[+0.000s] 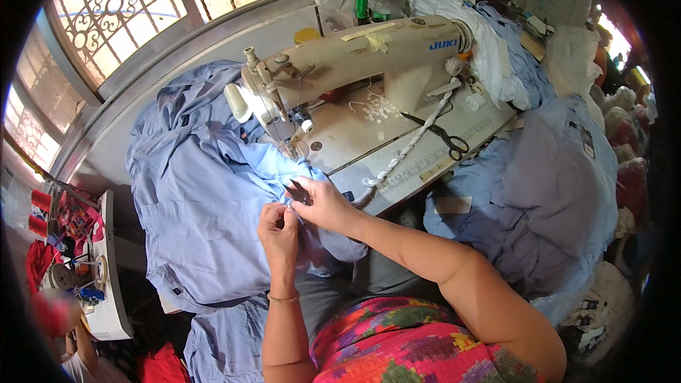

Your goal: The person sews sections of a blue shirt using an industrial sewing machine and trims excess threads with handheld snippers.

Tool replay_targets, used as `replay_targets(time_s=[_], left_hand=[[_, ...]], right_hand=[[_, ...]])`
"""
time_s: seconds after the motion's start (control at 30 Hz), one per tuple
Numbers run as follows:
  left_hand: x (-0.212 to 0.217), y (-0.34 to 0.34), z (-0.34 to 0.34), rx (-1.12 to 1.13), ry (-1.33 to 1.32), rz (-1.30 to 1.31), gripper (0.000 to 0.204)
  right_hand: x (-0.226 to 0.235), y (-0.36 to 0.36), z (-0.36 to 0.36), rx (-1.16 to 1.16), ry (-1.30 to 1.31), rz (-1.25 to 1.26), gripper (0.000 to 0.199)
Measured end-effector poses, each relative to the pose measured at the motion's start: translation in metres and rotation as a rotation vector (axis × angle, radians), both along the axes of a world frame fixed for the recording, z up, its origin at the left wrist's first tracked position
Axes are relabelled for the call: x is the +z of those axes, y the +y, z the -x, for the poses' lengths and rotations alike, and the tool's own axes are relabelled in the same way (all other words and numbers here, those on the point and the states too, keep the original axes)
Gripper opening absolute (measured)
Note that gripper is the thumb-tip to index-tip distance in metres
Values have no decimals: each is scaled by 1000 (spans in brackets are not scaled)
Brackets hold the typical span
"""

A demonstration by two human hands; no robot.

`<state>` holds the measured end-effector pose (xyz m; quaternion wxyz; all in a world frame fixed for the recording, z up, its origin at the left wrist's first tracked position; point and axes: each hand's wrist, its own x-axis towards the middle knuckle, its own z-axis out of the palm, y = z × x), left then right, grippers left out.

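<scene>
A light blue garment (206, 220) spreads over the left of the sewing table and hangs down to my lap. My left hand (279, 230) is closed, thumb and finger pinching an edge of its cloth. Right beside it, my right hand (323, 204) is curled over the same cloth. Between its fingers sits a small dark pointed tool (299, 191) that looks like thread snips. Just beyond both hands stands the needle end of a cream sewing machine (376, 42), its lamp lighting the cloth. Fingertips hide the exact spot being pinched.
Black-handled scissors (454, 143) and a braided cloth cord (411, 145) lie on the machine table, near a cluster of white buttons (381, 108). Blue-grey garments (525, 198) are heaped at right. A side table (106, 269) with red spools stands left, where another person is partly visible.
</scene>
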<state>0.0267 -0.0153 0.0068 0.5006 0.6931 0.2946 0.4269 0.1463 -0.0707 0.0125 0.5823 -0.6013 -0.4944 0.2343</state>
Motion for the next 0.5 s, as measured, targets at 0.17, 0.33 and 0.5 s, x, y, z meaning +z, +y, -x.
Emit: replay_targets(time_s=[0.17,0.33,0.5], left_hand=[[1,25,14,-219,66,187,13],[-2,36,14,-233,7,243,11],[-16,14,-5,-99,-226,167,13]], right_hand=[[4,-6,1,21,-251,-137,20],[4,0,1,11,-385,-258,12],[-6,10,14,-176,16,-335,17]])
